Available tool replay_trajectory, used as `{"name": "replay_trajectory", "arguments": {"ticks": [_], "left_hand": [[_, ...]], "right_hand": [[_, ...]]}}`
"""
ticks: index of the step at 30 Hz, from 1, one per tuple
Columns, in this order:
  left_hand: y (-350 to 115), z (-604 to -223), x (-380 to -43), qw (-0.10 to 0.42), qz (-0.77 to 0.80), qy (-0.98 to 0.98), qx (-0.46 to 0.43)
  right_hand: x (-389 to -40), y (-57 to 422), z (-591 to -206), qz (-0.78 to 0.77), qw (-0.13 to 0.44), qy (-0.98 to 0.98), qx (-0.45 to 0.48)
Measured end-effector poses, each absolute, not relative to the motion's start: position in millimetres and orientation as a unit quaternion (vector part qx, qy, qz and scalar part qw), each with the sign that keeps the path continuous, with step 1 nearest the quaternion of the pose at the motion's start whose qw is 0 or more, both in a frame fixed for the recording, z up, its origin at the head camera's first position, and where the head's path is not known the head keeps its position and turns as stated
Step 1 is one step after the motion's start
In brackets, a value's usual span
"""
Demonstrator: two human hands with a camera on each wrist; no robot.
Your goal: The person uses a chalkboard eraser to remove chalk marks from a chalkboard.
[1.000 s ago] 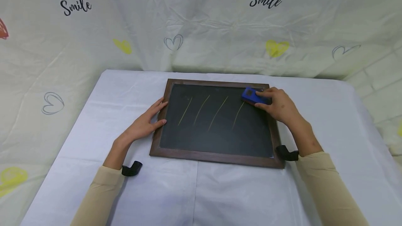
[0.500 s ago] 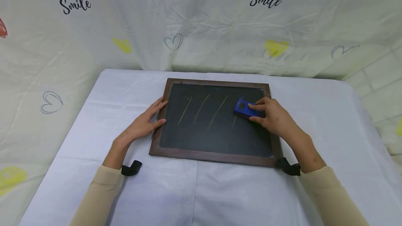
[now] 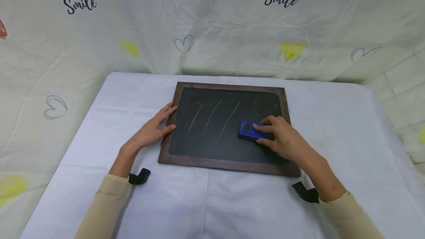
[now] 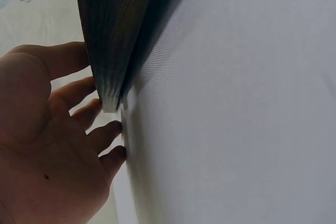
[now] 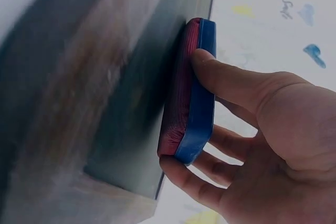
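A chalkboard (image 3: 206, 145) with a brown wooden frame lies on the white-covered table, three slanted yellow chalk lines (image 3: 230, 119) on its left and middle part. My right hand (image 3: 287, 139) grips a blue chalkboard eraser (image 3: 246, 129) between thumb and fingers, over the board's right half. In the right wrist view the eraser's reddish ribbed pad (image 5: 179, 98) faces the dark surface. At the left side of the frame, my left hand (image 3: 151, 130) rests with thumb and fingers spread against the wood. The left wrist view shows those fingertips (image 4: 114, 157) along the frame's edge and the cloth.
White cloth (image 3: 179, 202) covers the table around the board. Behind it hangs a pale backdrop (image 3: 232, 21) printed with hearts and "Smile". A black wrist mount (image 3: 305, 193) juts from the right sleeve, and another black mount (image 3: 139, 177) from the left.
My right hand has drawn the eraser from the board's upper right down and to the left. The rightmost chalk line no longer shows. My left hand has stayed put.
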State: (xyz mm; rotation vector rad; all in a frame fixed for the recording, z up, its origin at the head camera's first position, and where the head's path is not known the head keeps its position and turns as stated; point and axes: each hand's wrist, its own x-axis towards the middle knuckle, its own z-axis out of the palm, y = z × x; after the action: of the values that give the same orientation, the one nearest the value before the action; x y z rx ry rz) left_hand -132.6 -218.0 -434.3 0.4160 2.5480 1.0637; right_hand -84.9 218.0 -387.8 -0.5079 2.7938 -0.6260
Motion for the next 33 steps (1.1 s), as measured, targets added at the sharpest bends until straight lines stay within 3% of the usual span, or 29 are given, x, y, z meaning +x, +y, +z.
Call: {"name": "replay_trajectory", "arguments": {"ticks": [15, 33], "left_hand": [[-220, -437, -134, 0.172, 0.374, 0.899, 0.153], [-218, -435, -134, 0.180, 0.383, 0.893, 0.155]], "right_hand": [[-61, 207, -390, -0.193, 0.094, 0.949, -0.232], [-64, 210, -393, -0.178, 0.070, 0.955, -0.224]]}}
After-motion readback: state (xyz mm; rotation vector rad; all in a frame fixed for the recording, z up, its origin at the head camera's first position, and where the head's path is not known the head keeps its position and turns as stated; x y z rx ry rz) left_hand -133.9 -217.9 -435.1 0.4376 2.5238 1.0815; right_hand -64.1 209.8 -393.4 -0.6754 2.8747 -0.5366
